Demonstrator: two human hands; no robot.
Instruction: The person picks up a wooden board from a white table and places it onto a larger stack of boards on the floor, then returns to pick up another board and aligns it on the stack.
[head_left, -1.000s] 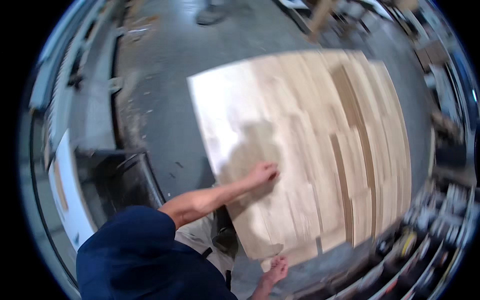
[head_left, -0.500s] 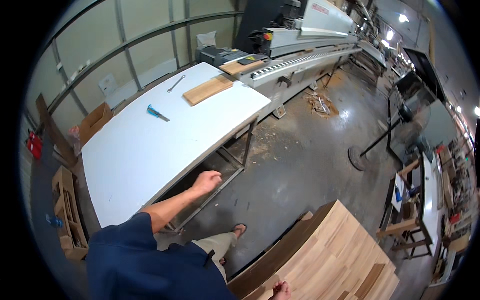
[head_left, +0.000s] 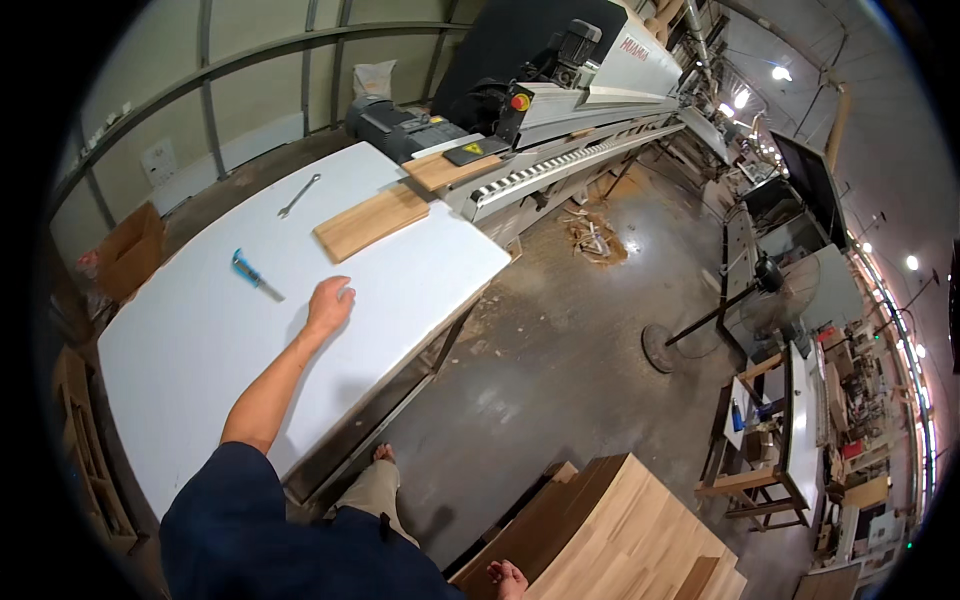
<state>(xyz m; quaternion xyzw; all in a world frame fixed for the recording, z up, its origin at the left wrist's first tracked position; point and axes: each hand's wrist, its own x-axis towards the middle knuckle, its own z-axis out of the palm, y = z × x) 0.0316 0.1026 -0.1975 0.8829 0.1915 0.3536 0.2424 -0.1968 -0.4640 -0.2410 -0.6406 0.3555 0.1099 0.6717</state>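
My left hand [head_left: 331,306] is over the white tabletop [head_left: 200,350], its fingers loosely bent and nothing in them. Just beyond it lies a flat wooden board [head_left: 372,222], apart from the fingers. To the left of the hand rests a blue-handled cutter [head_left: 257,275] with a metal blade. Farther back is a metal wrench [head_left: 299,195]. At the lower edge, my right hand [head_left: 508,579] hangs beside a stack of wooden panels [head_left: 620,530]; its half-curled fingers show no object. Whether it touches the stack, I cannot tell.
A long grey machine [head_left: 580,150] with a strip of rollers stands past the table's far end, another board [head_left: 450,168] on its near end. Wood scraps [head_left: 597,238] lie on the floor. A standing fan [head_left: 765,275] and a workbench [head_left: 800,420] are at the right.
My left hand has swung from beside the table to above its top, nearer the board. The view has shifted as I moved toward the table; the cutter, wrench and board lie as before.
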